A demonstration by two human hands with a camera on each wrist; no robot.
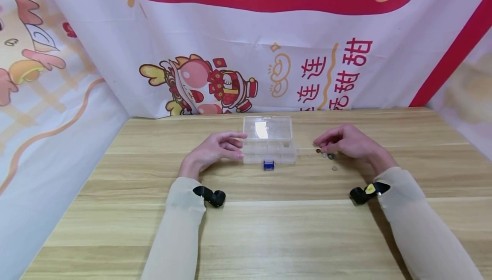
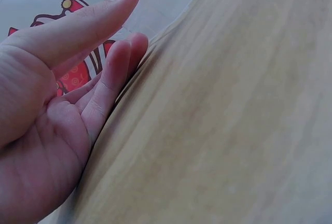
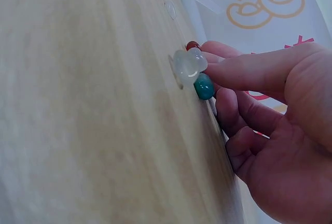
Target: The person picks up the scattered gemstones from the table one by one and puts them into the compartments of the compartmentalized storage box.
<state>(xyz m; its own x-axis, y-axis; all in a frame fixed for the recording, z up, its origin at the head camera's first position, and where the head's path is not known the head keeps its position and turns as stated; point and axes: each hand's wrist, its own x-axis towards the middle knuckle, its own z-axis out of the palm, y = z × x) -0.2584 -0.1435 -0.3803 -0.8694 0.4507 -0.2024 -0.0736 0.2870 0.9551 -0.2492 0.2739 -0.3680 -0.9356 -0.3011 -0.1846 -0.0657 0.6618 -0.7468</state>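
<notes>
A clear plastic compartment box (image 1: pixel 269 157) stands on the table with its transparent lid (image 1: pixel 278 128) raised at the back and a blue latch (image 1: pixel 268 165) at its front. My left hand (image 1: pixel 215 148) is at the box's left end, thumb and fingers apart, fingertips at the lid and side. To the right of the box, my right hand (image 1: pixel 351 142) reaches down over small stones. Beside its thumb and index fingertips are a translucent white stone (image 3: pixel 185 67), a teal stone (image 3: pixel 204 87) and a reddish-brown stone (image 3: pixel 193 45). Whether the fingertips pinch one is unclear.
A pale stone (image 1: pixel 334 168) lies nearer the front, and a clear one (image 1: pixel 310 156) lies close to the box. The wood-grain table (image 1: pixel 276 237) ends at a printed cloth (image 1: pixel 230 28) behind. Black wrist cameras (image 1: pixel 215 198) sit on both sleeves.
</notes>
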